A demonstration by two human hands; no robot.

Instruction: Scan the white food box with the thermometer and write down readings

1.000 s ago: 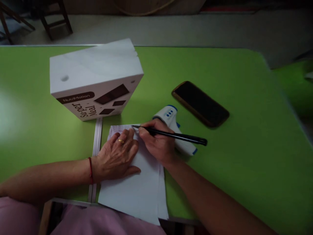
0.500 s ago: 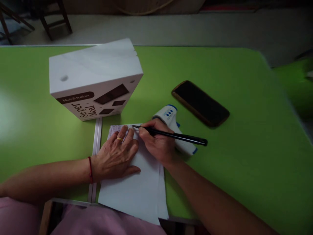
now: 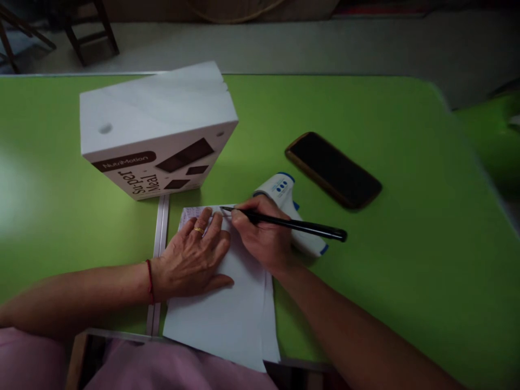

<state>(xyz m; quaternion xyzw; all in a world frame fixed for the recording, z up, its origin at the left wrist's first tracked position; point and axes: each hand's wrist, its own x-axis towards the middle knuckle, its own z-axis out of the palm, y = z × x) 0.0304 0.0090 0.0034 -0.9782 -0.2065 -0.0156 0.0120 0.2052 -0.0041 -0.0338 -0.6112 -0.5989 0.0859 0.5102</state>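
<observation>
White sheets of paper (image 3: 219, 330) lie at the near edge of the green table, with small handwriting along their top left. My left hand (image 3: 197, 252), wearing a ring and a red string bracelet, rests flat on the paper with its fingers out. Beside it my right hand (image 3: 264, 233) grips a black pen (image 3: 309, 227), its tip at the top of the sheet close to my left fingertips. Just behind my right hand lies a white and blue infrared thermometer (image 3: 280, 189), partly hidden by that hand.
A white NutriMotion box (image 3: 158, 124) stands at the left, behind the paper. A dark phone (image 3: 335, 170) in a brown case lies to the right. A metal strip (image 3: 161, 222) crosses the table (image 3: 406, 281) by my left wrist. A wooden stool (image 3: 91, 38) stands on the floor beyond.
The pen's back end has shifted very slightly to the right, its tip still at the top of the paper. My left hand stays in place.
</observation>
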